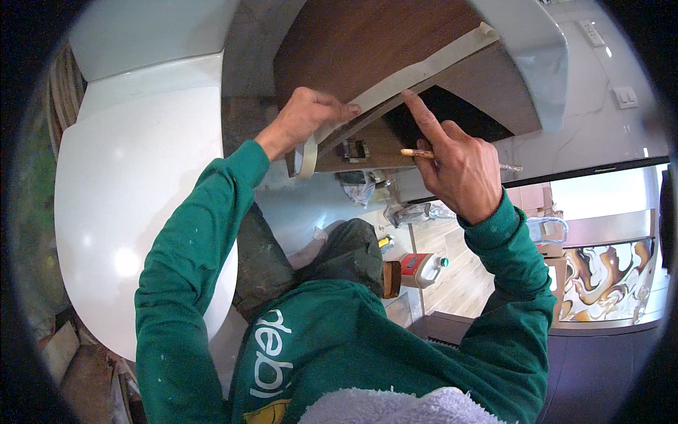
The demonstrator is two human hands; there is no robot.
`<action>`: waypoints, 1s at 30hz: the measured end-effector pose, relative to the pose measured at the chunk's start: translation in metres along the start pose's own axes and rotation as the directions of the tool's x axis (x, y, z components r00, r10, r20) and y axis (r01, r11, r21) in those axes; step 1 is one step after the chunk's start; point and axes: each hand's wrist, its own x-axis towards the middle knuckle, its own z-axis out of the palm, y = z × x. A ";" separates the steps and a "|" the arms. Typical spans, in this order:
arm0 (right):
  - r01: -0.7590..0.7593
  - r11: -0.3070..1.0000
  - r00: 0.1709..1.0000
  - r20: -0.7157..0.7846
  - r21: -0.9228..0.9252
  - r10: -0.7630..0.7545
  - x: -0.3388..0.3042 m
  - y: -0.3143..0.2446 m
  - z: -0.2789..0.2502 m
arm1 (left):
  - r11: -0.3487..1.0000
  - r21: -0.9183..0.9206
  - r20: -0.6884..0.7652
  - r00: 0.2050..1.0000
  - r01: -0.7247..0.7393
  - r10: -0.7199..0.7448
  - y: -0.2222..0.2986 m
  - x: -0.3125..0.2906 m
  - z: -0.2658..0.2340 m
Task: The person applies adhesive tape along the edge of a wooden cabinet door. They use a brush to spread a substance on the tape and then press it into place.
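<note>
A wide strip of pale masking tape lies along the curved edge of a brown wood-grain panel. My left hand, slightly blurred, is closed on the tape near the strip's lower left end. A loop of the same tape hangs below it; whether this is the roll is unclear. My right hand stretches its index finger to the tape's lower edge. Its other fingers are curled round a slim stick-like tool with a yellowish end, whose far end pokes out past the knuckles.
A large white glossy surface fills the left side. White glossy panelling borders the wood at upper right. Lower down stand a jug with a red label and a dark cabinet. A marbled brown-and-white panel is at right.
</note>
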 end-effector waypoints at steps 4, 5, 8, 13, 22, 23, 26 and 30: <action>0.007 1.000 1.000 0.003 -0.007 -0.007 -0.001 -0.001 0.001 | 0.993 -0.103 -0.077 0.995 0.051 -0.059 0.005 0.000 -0.012; 0.005 1.000 1.000 0.000 -0.010 -0.005 -0.001 -0.001 0.001 | 0.988 -0.144 -0.083 0.994 0.052 -0.065 0.007 0.001 -0.017; 0.044 0.999 0.998 -0.040 0.017 -0.043 -0.003 0.000 0.001 | 0.961 -0.274 -0.047 0.998 0.034 -0.049 0.011 0.005 -0.030; 0.047 0.999 0.998 -0.047 0.022 -0.046 -0.006 0.000 0.001 | 0.939 -0.344 -0.017 1.000 -0.003 -0.003 0.013 0.005 -0.045; 0.037 0.999 0.998 -0.058 0.025 -0.035 -0.005 0.004 0.001 | 0.904 -0.421 0.031 0.995 -0.071 0.093 0.025 0.006 -0.065; 0.036 0.999 0.997 -0.068 0.029 -0.034 -0.005 0.005 0.001 | 0.903 -0.423 0.039 0.995 -0.068 0.093 0.028 0.006 -0.068; 0.033 0.999 0.995 -0.093 0.019 -0.031 -0.005 0.008 0.000 | 0.899 -0.425 0.039 0.990 -0.104 0.133 0.039 0.006 -0.076; 0.040 0.998 0.994 -0.104 0.038 -0.036 -0.003 0.011 0.000 | 0.884 -0.437 0.037 0.979 -0.166 0.202 0.056 0.002 -0.084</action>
